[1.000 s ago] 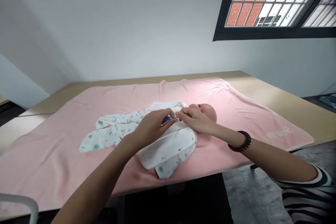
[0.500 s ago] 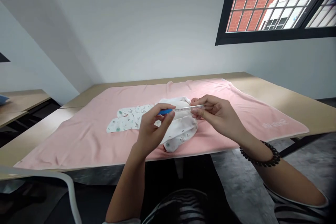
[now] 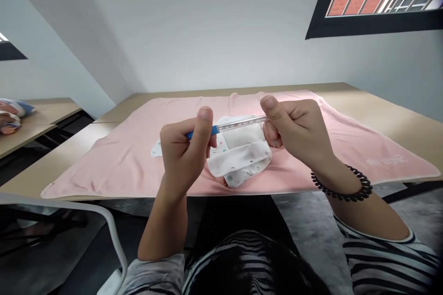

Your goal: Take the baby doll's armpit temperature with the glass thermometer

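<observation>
Between my two hands I hold a glass thermometer [image 3: 238, 124], a clear thin tube with markings and a blue end, lying nearly level. My left hand [image 3: 188, 150] is closed around the blue end, thumb up. The far end of the tube is pinched by my right hand [image 3: 299, 131], its tip hidden by the fingers. Behind and below them, a doll in white printed clothes [image 3: 238, 159] lies on a pink blanket [image 3: 114, 156]. Its head, to the right, is mostly covered by my right hand.
The blanket is spread over a wooden table [image 3: 353, 97] against a white wall. On another table [image 3: 62, 108] at the left rests a second doll-like figure [image 3: 14, 113]. A chair with a pale curved frame [image 3: 112, 226] stands at lower left.
Both hands have risen nearer to the camera with the thermometer, and their thumbs now point up. My view has shifted, so the table sits a little higher and the left figure shows more.
</observation>
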Tool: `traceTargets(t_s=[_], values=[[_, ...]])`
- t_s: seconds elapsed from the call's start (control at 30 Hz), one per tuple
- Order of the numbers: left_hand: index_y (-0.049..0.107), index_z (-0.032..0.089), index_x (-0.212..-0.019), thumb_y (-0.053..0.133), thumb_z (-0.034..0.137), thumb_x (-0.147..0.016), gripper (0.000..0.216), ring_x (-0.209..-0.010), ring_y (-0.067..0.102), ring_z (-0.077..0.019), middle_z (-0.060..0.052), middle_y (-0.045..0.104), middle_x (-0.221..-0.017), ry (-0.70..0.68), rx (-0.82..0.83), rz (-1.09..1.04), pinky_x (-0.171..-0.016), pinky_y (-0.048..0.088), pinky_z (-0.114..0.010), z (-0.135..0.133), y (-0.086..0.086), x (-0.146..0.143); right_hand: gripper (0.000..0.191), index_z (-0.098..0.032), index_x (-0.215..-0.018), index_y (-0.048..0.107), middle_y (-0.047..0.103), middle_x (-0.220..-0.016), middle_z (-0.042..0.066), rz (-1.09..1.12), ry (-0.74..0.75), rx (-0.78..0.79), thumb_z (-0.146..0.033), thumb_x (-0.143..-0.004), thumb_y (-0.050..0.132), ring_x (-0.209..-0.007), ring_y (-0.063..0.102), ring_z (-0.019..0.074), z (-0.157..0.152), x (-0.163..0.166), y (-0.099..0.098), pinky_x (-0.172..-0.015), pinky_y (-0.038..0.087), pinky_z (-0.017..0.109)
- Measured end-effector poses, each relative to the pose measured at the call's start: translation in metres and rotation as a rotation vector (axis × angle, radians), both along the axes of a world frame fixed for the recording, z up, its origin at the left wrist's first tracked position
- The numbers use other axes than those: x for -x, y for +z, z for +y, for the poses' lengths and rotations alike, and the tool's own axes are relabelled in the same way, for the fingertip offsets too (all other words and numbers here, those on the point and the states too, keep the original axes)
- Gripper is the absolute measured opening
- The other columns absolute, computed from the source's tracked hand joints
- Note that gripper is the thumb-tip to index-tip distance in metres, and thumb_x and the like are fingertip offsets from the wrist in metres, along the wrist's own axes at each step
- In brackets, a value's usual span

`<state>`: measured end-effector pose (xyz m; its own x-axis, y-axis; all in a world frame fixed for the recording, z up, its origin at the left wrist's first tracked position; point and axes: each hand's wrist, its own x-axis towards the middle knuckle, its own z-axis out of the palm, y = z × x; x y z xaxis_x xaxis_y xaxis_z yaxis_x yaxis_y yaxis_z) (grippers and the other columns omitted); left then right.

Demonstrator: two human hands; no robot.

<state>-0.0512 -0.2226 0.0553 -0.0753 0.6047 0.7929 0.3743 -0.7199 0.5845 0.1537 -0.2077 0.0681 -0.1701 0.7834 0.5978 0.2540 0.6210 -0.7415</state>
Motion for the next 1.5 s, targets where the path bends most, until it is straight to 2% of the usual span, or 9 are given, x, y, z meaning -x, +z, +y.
traceTargets(t_s=[0.23,0.33,0.57,0.73,0.87,0.97,1.07,1.27,1.5], values=[[0.074,0.023,-0.091,0.073,0.032,-0.09,0.01,-0.067,0.066,-0.0083,0.001,0.072,-0.084,-0.021,-0.031,0.03,-0.061,0.056,-0.023,0.016,-0.014,0.005,0.028,-0.019,-0.096,0.071,0.071,-0.088,0.003,0.023,0.109,-0.003,-0.047,-0.095,0.072,-0.077,0.069,0.0153,0.015,-0.003,-0.008,-0.069,0.059,0.029],[0.076,0.025,-0.096,0.079,0.029,-0.084,0.013,-0.086,0.072,-0.0125,0.001,0.076,-0.095,-0.013,-0.079,0.037,-0.074,0.062,-0.025,0.021,-0.008,0.011,0.021,-0.019,-0.097,0.072,0.072,-0.096,0.004,0.037,0.137,-0.047,-0.037,-0.09,0.079,-0.085,0.071,0.0174,0.02,-0.005,0.0,-0.077,0.062,0.031],[0.072,0.019,-0.078,0.072,0.029,-0.09,0.016,-0.059,0.066,-0.0076,0.004,0.068,-0.062,-0.06,-0.103,0.105,-0.053,0.052,-0.02,0.015,-0.005,0.015,0.033,-0.018,-0.089,0.077,0.069,-0.072,0.004,-0.063,0.13,0.054,-0.051,-0.093,0.073,-0.062,0.066,0.0144,0.013,-0.014,0.0,-0.058,0.059,0.027],[0.073,0.018,-0.083,0.073,0.038,-0.09,0.021,-0.057,0.066,-0.0086,0.003,0.068,-0.064,-0.002,-0.083,0.154,-0.055,0.051,-0.021,0.024,-0.012,0.006,0.03,-0.016,-0.089,0.077,0.069,-0.074,0.005,-0.064,0.142,0.059,-0.046,-0.092,0.075,-0.064,0.065,0.0128,0.036,-0.024,-0.007,-0.06,0.057,0.026],[0.07,0.021,-0.101,0.063,0.046,-0.095,0.026,-0.062,0.067,-0.0109,0.004,0.063,-0.059,-0.027,0.037,0.037,-0.063,0.054,-0.023,0.078,-0.026,0.007,0.02,-0.017,-0.094,0.078,0.067,-0.072,0.002,0.154,0.162,-0.097,-0.037,-0.09,0.077,-0.064,0.064,0.0085,0.107,-0.058,-0.013,-0.062,0.051,0.025],[0.067,0.02,-0.09,0.053,0.045,-0.098,0.03,-0.061,0.063,-0.0106,0.0,0.066,-0.065,-0.082,0.212,-0.046,-0.063,0.053,-0.025,0.141,-0.047,0.019,0.032,-0.022,-0.088,0.074,0.064,-0.071,-0.002,0.265,0.059,0.049,-0.053,-0.082,0.078,-0.058,0.058,0.0035,0.171,-0.104,-0.035,-0.059,0.046,0.024],[0.066,0.018,-0.089,0.055,0.04,-0.093,0.025,-0.075,0.065,-0.0122,-0.006,0.075,-0.091,-0.021,0.593,0.084,-0.068,0.053,-0.026,0.202,-0.07,0.037,0.033,-0.014,-0.076,0.073,0.067,-0.068,0.007,0.143,-0.087,0.201,-0.043,-0.072,0.088,-0.063,0.062,0.0088,0.216,-0.156,-0.073,-0.063,0.048,0.026],[0.065,0.019,-0.083,0.07,0.051,-0.079,0.033,-0.09,0.068,-0.0274,-0.011,0.075,-0.094,0.051,0.945,0.44,-0.079,0.048,-0.035,0.267,-0.102,0.051,0.044,-0.017,-0.076,0.069,0.07,-0.075,0.012,-0.031,-0.189,0.458,-0.06,-0.075,0.081,-0.068,0.065,0.0159,0.241,-0.214,-0.143,-0.064,0.049,0.028],[0.06,0.019,-0.105,0.076,0.052,-0.072,0.05,-0.11,0.065,-0.0297,-0.014,0.07,-0.122,-0.017,0.983,0.474,-0.091,0.046,-0.034,0.305,-0.128,0.036,0.027,-0.015,-0.072,0.07,0.07,-0.09,0.018,-0.357,-0.479,0.499,-0.04,-0.074,0.08,-0.097,0.061,0.0325,0.269,-0.198,-0.165,-0.082,0.048,0.042]])
